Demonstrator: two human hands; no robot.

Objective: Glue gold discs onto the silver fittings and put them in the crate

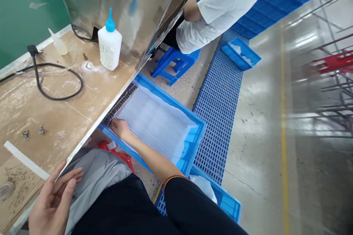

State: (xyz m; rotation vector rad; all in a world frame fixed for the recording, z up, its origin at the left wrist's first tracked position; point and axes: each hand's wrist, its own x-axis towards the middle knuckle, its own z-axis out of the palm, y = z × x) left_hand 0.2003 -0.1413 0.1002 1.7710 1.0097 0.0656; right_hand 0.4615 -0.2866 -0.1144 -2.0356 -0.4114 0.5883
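Left hand (53, 202) lies open, palm up and fingers loose, against the near edge of the bench (68, 117). It looks like a brace while the body leans to the right. It holds nothing. Right hand (120, 127) reaches down past the knee into the crate (198, 132) on the floor, fingers curled onto the near corner of the strands (154, 121). I cannot tell whether it pinches one or only rests on them.

The crate is blue and shallow, tucked half under the bench edge, probably so a seated person can reach it without getting up. The strands fill it as a flat sheet, thin, white and faintly see-through, all running the same way. Their small dark metal tips (121, 104) line up in a row along the bench side. That even lay suggests they are kept combed so single ones can be lifted out. Something red (121, 156) shows just beneath the crate's near corner.

On the bench a white strip (24, 159) and two small fittings (33, 132) lie near the person. A black cable (55, 80) loops behind them. Farther back a glue bottle (109, 46) with a blue nozzle stands upright against a steel panel (124, 3).

Beyond the crate a co-worker (220, 3) in white sits on a blue stool (176, 64), beside blue floor grating (217, 102).
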